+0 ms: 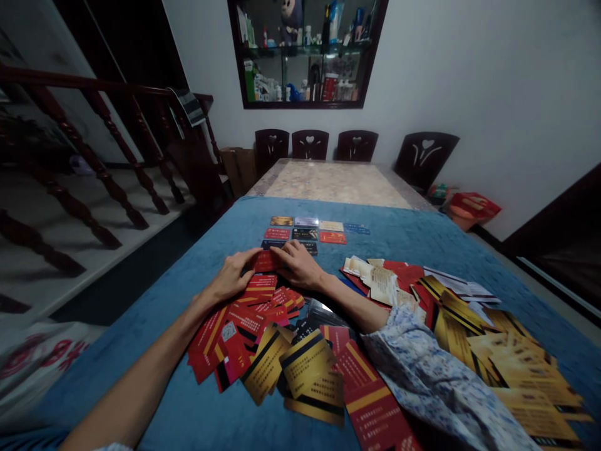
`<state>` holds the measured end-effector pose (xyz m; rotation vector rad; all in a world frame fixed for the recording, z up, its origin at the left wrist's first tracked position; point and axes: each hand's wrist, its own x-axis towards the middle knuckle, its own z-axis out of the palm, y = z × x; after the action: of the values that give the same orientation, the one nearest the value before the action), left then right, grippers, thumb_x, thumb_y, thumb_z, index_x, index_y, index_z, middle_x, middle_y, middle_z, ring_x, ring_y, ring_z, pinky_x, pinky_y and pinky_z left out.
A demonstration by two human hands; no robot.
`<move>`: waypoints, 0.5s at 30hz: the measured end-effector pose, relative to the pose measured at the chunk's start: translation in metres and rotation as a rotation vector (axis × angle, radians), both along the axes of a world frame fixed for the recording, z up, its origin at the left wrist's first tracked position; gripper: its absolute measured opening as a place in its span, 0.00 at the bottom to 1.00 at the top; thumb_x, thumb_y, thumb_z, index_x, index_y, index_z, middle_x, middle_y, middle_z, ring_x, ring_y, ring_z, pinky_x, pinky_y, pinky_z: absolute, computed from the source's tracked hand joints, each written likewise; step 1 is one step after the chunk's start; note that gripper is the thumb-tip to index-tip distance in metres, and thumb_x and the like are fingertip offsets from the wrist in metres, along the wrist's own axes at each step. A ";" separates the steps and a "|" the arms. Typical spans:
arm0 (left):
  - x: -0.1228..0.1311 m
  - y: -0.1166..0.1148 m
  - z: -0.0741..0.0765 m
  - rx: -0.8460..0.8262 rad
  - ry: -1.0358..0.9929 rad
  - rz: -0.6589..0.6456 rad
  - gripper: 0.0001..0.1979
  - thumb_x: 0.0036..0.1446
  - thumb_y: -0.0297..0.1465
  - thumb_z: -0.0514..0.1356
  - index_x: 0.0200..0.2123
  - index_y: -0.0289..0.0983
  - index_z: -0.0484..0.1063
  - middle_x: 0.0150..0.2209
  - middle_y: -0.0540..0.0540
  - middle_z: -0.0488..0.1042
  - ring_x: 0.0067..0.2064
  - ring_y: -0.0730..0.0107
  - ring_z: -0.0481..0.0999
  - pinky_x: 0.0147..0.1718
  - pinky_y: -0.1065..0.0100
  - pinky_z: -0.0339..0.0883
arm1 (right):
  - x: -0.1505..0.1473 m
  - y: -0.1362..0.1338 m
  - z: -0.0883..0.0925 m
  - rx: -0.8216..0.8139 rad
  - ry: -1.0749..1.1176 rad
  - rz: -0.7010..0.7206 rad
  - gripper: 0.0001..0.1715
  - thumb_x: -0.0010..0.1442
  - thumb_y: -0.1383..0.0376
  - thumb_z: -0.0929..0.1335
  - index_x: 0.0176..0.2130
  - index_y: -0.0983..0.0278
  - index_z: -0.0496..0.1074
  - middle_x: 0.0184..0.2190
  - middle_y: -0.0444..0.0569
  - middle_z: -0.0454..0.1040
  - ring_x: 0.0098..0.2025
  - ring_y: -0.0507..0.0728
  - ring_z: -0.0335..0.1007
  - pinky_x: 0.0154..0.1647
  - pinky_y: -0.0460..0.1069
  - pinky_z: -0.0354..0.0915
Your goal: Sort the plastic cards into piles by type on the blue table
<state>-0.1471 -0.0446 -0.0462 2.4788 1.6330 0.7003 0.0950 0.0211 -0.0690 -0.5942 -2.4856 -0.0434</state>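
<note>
A red card lies between my two hands, just in front of rows of laid-out cards. My left hand grips its left side with thumb and fingers. On its right side, the fingers of my right hand are bent over the edge; the thumb is partly hidden. Beyond my fingers the rows include a gold card, a silver card, a black card and an orange-red card. Below my wrists spreads a loose heap of red cards and gold cards, several overlapping.
More gold cards and cream cards are piled on the right of the blue cloth. Past the cloth, the bare stone tabletop reaches toward several dark chairs. A wooden railing runs along the left.
</note>
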 end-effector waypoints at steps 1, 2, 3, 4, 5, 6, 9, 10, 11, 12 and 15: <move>0.000 0.000 0.000 -0.004 0.000 0.000 0.29 0.59 0.29 0.55 0.65 0.38 0.65 0.55 0.41 0.77 0.54 0.56 0.76 0.58 0.53 0.67 | 0.000 0.000 0.001 -0.007 -0.002 -0.001 0.33 0.65 0.63 0.68 0.66 0.67 0.62 0.49 0.61 0.70 0.51 0.65 0.58 0.52 0.62 0.64; 0.000 0.000 0.000 -0.005 0.000 0.001 0.30 0.59 0.30 0.55 0.65 0.38 0.65 0.56 0.41 0.77 0.55 0.55 0.75 0.58 0.53 0.67 | 0.001 0.000 0.002 -0.013 -0.007 -0.002 0.34 0.65 0.62 0.68 0.66 0.67 0.62 0.50 0.62 0.69 0.51 0.66 0.58 0.52 0.62 0.64; 0.000 0.000 0.000 -0.005 -0.001 0.000 0.30 0.59 0.30 0.55 0.65 0.38 0.64 0.57 0.40 0.76 0.56 0.54 0.75 0.58 0.52 0.67 | 0.001 -0.001 0.002 -0.018 -0.012 -0.004 0.34 0.64 0.62 0.68 0.66 0.68 0.62 0.50 0.62 0.69 0.51 0.66 0.58 0.52 0.63 0.64; 0.000 0.001 -0.001 -0.004 -0.003 -0.003 0.30 0.59 0.30 0.55 0.65 0.37 0.64 0.58 0.40 0.75 0.56 0.54 0.74 0.59 0.52 0.67 | 0.002 -0.001 0.003 -0.024 -0.017 -0.006 0.34 0.65 0.62 0.68 0.66 0.68 0.62 0.50 0.62 0.69 0.51 0.66 0.58 0.52 0.63 0.64; 0.000 0.001 -0.001 -0.002 -0.008 -0.006 0.30 0.59 0.31 0.55 0.65 0.38 0.64 0.59 0.40 0.75 0.57 0.54 0.74 0.59 0.51 0.66 | 0.002 -0.001 0.004 -0.030 -0.020 -0.009 0.34 0.65 0.62 0.68 0.66 0.68 0.62 0.50 0.62 0.69 0.51 0.66 0.58 0.52 0.63 0.64; 0.000 0.002 -0.002 -0.001 -0.012 -0.009 0.30 0.58 0.31 0.55 0.65 0.38 0.64 0.59 0.40 0.74 0.57 0.53 0.74 0.59 0.51 0.66 | 0.002 -0.002 0.005 -0.036 -0.022 -0.013 0.34 0.65 0.61 0.68 0.66 0.67 0.62 0.51 0.62 0.69 0.52 0.66 0.58 0.52 0.63 0.64; -0.001 0.002 -0.004 0.000 -0.019 -0.010 0.31 0.58 0.32 0.56 0.65 0.36 0.63 0.59 0.38 0.74 0.56 0.53 0.74 0.59 0.51 0.66 | 0.004 -0.002 0.006 -0.047 -0.033 -0.026 0.34 0.65 0.60 0.68 0.66 0.66 0.61 0.51 0.62 0.69 0.52 0.65 0.58 0.52 0.62 0.64; -0.002 0.002 -0.004 0.001 -0.018 -0.007 0.31 0.58 0.32 0.56 0.65 0.35 0.64 0.59 0.37 0.74 0.57 0.52 0.74 0.59 0.51 0.66 | 0.004 -0.003 0.007 -0.047 -0.041 -0.029 0.34 0.66 0.59 0.68 0.66 0.67 0.62 0.51 0.62 0.70 0.52 0.65 0.58 0.52 0.62 0.64; -0.002 0.002 -0.003 0.002 -0.016 -0.006 0.31 0.58 0.32 0.56 0.65 0.34 0.64 0.58 0.37 0.74 0.57 0.52 0.73 0.59 0.51 0.66 | 0.004 -0.003 0.008 -0.047 -0.051 -0.031 0.34 0.66 0.58 0.68 0.66 0.68 0.62 0.51 0.62 0.70 0.52 0.65 0.59 0.52 0.62 0.63; -0.002 0.002 -0.003 0.004 -0.014 -0.004 0.31 0.58 0.32 0.56 0.65 0.34 0.64 0.58 0.36 0.74 0.57 0.52 0.73 0.59 0.51 0.67 | 0.005 -0.004 0.008 -0.047 -0.059 -0.033 0.34 0.66 0.57 0.68 0.66 0.69 0.62 0.51 0.62 0.70 0.52 0.65 0.59 0.52 0.61 0.63; -0.003 0.001 -0.002 0.004 -0.008 -0.011 0.30 0.58 0.33 0.56 0.64 0.34 0.65 0.56 0.37 0.75 0.55 0.51 0.74 0.57 0.51 0.68 | 0.005 -0.005 0.010 -0.042 -0.069 -0.044 0.35 0.66 0.55 0.67 0.65 0.71 0.63 0.50 0.63 0.71 0.51 0.65 0.59 0.51 0.61 0.63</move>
<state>-0.1501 -0.0433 -0.0480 2.4829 1.6160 0.7121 0.1003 0.0159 -0.0591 -0.6755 -2.5454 -0.0293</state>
